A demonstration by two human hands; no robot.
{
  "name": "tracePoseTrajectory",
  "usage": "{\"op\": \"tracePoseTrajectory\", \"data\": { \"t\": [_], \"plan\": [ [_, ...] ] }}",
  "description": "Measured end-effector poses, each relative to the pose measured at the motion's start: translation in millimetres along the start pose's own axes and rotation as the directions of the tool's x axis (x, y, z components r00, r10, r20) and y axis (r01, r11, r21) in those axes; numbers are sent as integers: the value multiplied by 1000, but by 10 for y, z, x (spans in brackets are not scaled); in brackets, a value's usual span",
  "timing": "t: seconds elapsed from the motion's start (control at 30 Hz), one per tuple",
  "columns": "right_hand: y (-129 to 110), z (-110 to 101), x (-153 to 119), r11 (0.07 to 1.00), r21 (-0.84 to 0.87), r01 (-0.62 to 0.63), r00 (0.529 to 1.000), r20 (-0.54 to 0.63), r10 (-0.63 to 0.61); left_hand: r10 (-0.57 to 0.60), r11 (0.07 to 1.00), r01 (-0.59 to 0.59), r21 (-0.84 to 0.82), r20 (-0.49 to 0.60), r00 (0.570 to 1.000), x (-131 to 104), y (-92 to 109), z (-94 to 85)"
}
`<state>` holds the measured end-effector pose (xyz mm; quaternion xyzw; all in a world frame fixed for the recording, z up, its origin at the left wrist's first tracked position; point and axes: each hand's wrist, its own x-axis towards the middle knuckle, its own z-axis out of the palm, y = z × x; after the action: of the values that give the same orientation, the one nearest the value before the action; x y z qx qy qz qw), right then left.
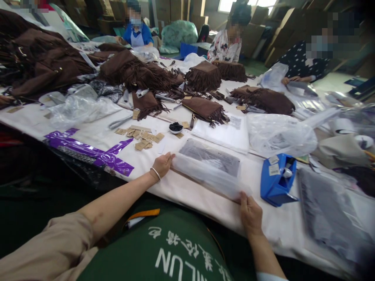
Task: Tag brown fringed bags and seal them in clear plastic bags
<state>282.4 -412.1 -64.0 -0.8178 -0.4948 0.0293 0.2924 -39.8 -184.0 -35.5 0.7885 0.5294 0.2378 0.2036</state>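
A clear plastic bag lies at the table's near edge, its whitish open end or flap turned toward me. Inside it shows a flat dark grey item, whose kind I cannot make out. My left hand pinches the left corner of the flap between thumb and fingers. At the right corner, my right hand grips the same plastic with curled fingers. Between the two hands the flap is stretched fairly straight. Just beyond the bag rests a stack of white plastic sheets or bags.
A blue tape dispenser stands right of my right hand, beside more bagged grey items. Kraft tags and a small bowl of black pieces lie ahead. Brown fringed bags pile up farther back. Several co-workers sit across the table.
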Motion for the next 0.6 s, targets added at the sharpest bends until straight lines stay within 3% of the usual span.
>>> {"op": "tracePoseTrajectory", "data": {
  "t": [0.17, 0.27, 0.33, 0.37, 0.43, 0.5, 0.53, 0.6],
  "plan": [
    [-273, -8, -139, 967, -209, -144, 990, -20, 142, -19, 995, 15, 101, 40, 999, 136, 33, 13],
    [-365, -14, -123, 937, -294, -188, 980, 6, 198, -29, 993, 24, 113, 48, 998, 256, 53, -111],
    [-383, -15, -103, 927, -317, -198, 976, 23, 217, 25, 994, -25, 110, -3, 1000, 304, 141, -229],
    [-384, -14, -97, 924, -325, -200, 975, 26, 220, 109, 989, -105, 105, -38, 993, 313, 218, -276],
    [-380, -11, -92, 919, -346, -190, 978, 20, 210, 357, 932, -350, 95, -60, 932, 310, 423, -304],
    [-378, -10, -95, 917, -361, -170, 982, 14, 188, 565, 822, -565, 66, 22, 825, 305, 641, -217],
    [-380, -12, -96, 918, -362, -163, 983, 15, 181, 604, 792, -609, 41, 92, 791, 310, 730, -135],
    [-389, -22, -100, 928, -332, -167, 982, 26, 186, 586, 802, -597, -4, 198, 786, 337, 832, 63]
  ]
}}
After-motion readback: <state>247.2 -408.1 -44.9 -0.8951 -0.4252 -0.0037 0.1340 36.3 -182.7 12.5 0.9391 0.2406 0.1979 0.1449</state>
